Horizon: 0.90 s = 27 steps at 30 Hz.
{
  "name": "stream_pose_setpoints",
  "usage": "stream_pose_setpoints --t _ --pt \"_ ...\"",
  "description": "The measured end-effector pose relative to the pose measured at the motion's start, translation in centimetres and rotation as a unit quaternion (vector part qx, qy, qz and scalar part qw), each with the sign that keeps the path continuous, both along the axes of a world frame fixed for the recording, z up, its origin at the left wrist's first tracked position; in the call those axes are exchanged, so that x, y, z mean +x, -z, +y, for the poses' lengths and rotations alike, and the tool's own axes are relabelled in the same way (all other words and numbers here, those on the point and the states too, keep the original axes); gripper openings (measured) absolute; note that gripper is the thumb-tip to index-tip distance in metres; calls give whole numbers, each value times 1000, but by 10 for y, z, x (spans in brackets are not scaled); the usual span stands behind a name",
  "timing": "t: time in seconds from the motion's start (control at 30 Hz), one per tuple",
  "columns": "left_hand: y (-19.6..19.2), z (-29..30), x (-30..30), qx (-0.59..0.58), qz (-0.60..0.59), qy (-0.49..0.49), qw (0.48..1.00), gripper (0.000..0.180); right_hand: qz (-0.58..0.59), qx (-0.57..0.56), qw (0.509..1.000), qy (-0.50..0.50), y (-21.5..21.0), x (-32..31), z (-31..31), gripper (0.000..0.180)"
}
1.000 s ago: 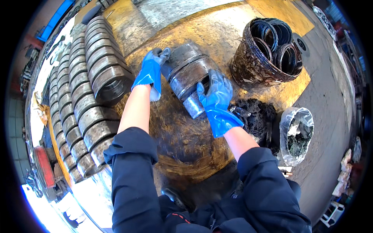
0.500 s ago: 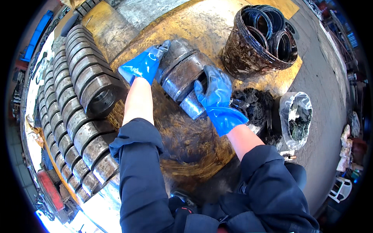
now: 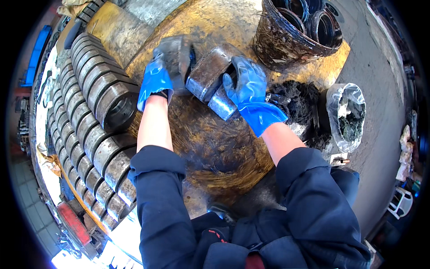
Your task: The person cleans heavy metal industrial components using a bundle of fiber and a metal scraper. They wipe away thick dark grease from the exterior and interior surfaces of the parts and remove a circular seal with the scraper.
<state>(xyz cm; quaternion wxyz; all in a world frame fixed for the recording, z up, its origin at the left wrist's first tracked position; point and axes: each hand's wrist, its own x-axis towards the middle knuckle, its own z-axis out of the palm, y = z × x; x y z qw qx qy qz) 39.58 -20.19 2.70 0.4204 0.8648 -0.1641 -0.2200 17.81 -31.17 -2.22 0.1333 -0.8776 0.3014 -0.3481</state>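
Observation:
Both my hands wear blue gloves. My left hand (image 3: 154,80) grips a grey metal ring piece (image 3: 178,58) and holds it just apart from a heavy steel cylinder (image 3: 207,71). My right hand (image 3: 248,89) is closed around the cylinder's near end, where a narrower inner sleeve (image 3: 221,105) sticks out. Both parts sit above a greasy, rusty-yellow round work surface (image 3: 210,148).
Rows of similar steel cylinders (image 3: 96,116) lie stacked along the left. A dirty bucket (image 3: 286,40) holding black rings stands at the upper right. A pile of black grease (image 3: 298,101) and a plastic-lined container (image 3: 347,116) sit to the right on the concrete floor.
My left hand has pulled the ring piece off the cylinder's far end and moved it left, opening a gap. My right hand still holds the cylinder.

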Motion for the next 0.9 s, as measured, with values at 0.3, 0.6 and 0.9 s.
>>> stream_pose_setpoints --t 0.3,0.6,0.9 --pt "62 87 -15 -277 93 -131 947 65 38 18 999 20 5 3 2 51" --pt "70 177 -152 -130 -57 -46 989 45 67 43 997 24 11 1 3 53" --pt "53 199 -306 -363 257 -247 861 50 140 212 967 -13 -30 -13 -9 66"
